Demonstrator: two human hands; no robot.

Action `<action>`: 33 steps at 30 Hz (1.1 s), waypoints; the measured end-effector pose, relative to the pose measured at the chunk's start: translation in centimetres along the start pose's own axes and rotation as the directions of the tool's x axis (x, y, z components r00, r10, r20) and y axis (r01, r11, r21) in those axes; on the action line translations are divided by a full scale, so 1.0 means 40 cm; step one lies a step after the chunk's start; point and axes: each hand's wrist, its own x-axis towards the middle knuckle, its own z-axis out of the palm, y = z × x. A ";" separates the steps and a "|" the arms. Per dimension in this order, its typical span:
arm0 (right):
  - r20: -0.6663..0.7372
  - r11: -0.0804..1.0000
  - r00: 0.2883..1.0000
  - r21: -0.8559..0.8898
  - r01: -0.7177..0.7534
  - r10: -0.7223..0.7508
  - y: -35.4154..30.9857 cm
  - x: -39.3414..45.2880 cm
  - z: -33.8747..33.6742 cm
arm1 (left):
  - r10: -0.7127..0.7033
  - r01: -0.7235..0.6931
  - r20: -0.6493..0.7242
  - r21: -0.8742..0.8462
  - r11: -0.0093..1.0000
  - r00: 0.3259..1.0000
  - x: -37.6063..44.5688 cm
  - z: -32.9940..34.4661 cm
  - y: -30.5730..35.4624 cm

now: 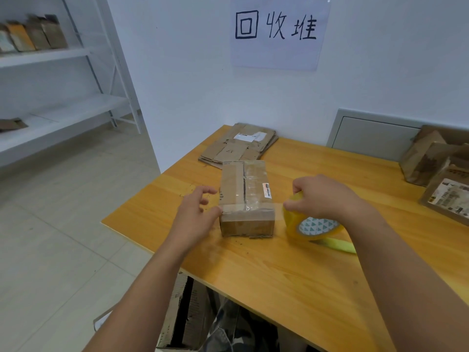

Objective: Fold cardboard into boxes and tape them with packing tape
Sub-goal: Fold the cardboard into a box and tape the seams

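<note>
A small closed cardboard box [245, 196] lies on the wooden table [291, 270], with clear tape along its top seam and across its near end. My left hand [196, 215] is at the box's near left corner, thumb pressing the tape end there and the other fingers spread loosely. My right hand [321, 196] grips a yellowish roll of packing tape [311, 224] just right of the box. A clear strip stretches from the roll over the box's near top edge.
A stack of flattened cardboard [238, 146] lies at the table's far edge behind the box. Several taped boxes [436, 168] stand at the right. More cardboard [182, 313] sits under the table. White shelving [50, 80] holds boxes at the left.
</note>
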 end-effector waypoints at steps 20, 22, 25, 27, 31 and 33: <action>-0.122 0.963 0.992 0.270 -0.002 0.036 0.072 -0.032 0.018 | 0.650 -0.455 0.081 0.779 0.431 0.755 -0.048 0.204 0.008; -0.106 0.920 0.994 0.391 0.029 0.014 0.105 -0.050 0.021 | 0.670 -0.448 0.048 0.779 0.439 0.741 -0.044 0.207 0.009; -0.065 0.853 0.998 0.520 0.052 -0.021 0.161 -0.073 0.034 | 0.694 -0.442 0.027 0.788 0.428 0.719 -0.042 0.211 0.008; -0.045 0.829 0.998 0.557 0.058 -0.039 0.194 -0.080 0.054 | 0.699 -0.441 0.019 0.788 0.429 0.715 -0.039 0.212 0.008; -0.065 0.797 0.998 0.601 0.059 -0.025 0.234 -0.074 0.103 | 0.710 -0.427 0.005 0.802 0.418 0.704 -0.033 0.218 0.006; -0.065 0.788 0.998 0.614 0.045 -0.006 0.242 -0.073 0.122 | 0.723 -0.422 -0.014 0.804 0.419 0.690 -0.030 0.223 0.000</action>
